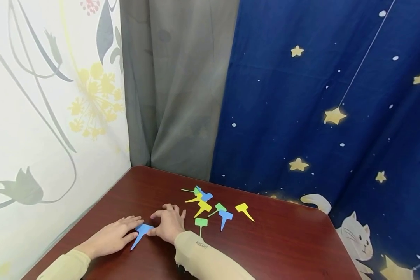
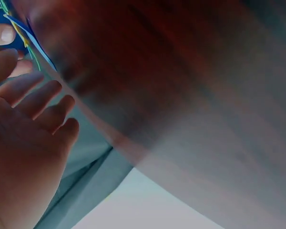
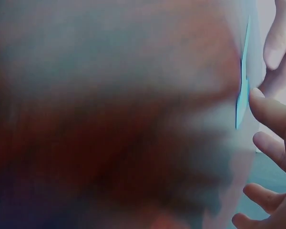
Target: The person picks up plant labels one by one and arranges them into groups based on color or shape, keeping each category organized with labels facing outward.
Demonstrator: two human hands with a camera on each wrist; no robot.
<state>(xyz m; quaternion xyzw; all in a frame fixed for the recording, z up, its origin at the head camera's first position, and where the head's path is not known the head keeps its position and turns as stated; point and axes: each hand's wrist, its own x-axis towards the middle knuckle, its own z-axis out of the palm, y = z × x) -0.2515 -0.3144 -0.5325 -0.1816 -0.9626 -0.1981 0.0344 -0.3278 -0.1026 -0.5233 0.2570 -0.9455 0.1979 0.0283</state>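
Observation:
A blue T-shaped plant label [image 1: 142, 231] lies on the table between the two hands, its pointed end toward the near side. My left hand [image 1: 112, 236] rests at its left, fingers stretched out flat, with the fingertips at the label's head. From the right, my right hand [image 1: 168, 224] reaches in with thumb and forefinger spread apart, the thumb tip right at the label's right corner. In the right wrist view the label [image 3: 243, 90] shows edge-on beside the thumb. The left wrist view shows the left hand [image 2: 28, 124] with its fingers loosely extended.
Farther back lie several more plant labels: an overlapping cluster with a blue label [image 1: 205, 196] and a yellow label [image 1: 204, 207], then a green label [image 1: 201, 222], another blue label [image 1: 225, 217] and a lone yellow label [image 1: 244, 209]. Curtains [image 1: 182, 97] hang behind the dark red table [image 1: 273, 249].

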